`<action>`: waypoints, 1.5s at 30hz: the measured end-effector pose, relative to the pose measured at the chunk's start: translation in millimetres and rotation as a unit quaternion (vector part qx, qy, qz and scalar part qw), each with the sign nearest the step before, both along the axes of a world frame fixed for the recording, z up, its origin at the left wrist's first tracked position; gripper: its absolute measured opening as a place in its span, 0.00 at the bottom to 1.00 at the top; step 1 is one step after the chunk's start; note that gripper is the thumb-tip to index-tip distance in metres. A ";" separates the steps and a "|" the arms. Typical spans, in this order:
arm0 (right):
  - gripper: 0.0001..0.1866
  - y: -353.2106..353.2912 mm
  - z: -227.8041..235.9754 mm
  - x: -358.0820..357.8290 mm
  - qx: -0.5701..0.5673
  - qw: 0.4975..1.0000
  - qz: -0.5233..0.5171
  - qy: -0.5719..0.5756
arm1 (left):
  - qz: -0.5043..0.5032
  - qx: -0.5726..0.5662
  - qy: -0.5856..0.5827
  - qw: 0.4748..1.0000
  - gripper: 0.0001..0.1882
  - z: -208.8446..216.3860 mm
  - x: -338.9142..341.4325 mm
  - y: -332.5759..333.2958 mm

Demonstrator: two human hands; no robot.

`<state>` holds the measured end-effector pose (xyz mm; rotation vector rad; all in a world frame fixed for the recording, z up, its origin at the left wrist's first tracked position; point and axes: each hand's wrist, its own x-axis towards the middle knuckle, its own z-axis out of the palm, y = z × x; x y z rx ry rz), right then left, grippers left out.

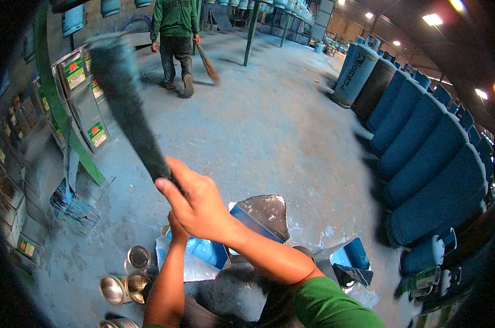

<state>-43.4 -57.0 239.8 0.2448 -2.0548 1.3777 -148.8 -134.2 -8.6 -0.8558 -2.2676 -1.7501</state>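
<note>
My right hand (204,205) is closed round the narrow end of a long dark club-shaped tool (130,112). Motion blurs the tool, which widens toward a blue-stained upper end; its exact kind is unclear. My left hand (177,228) is mostly hidden behind my right hand, and its fingers do not show. Below both hands is a cut-open metal tin (168,259) with bright blue paint (201,251) inside. Beside it lies a dark, paint-spotted flat piece (266,213). Another open tin (352,257), blue inside, stands to the right.
Round metal cans (113,290) stand at lower left. Stacked square tins (86,104) and a green post (56,82) line the left side. Blue gas cylinders (417,131) form a row on the right. Ahead, a person in green (175,33) holds a broom (205,63).
</note>
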 end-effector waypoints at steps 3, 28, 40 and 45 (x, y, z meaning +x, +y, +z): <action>0.16 -2.9 4.3 -2.1 0.019 0.997 -0.004 0.068 | -0.024 0.044 0.003 0.999 0.16 -0.9 18.3 13.1; 0.17 -0.2 3.4 -7.2 0.021 0.999 0.010 0.033 | -0.040 -0.004 -0.037 0.999 0.20 8.2 39.5 13.4; 0.13 25.2 2.4 -12.7 -0.065 0.997 -0.028 -0.034 | 0.003 -0.205 -0.113 0.972 0.22 33.5 26.7 -21.2; 0.22 -1.7 7.5 5.2 0.012 0.992 0.121 -0.033 | 0.028 -0.022 -0.061 0.998 0.17 14.5 6.3 -23.4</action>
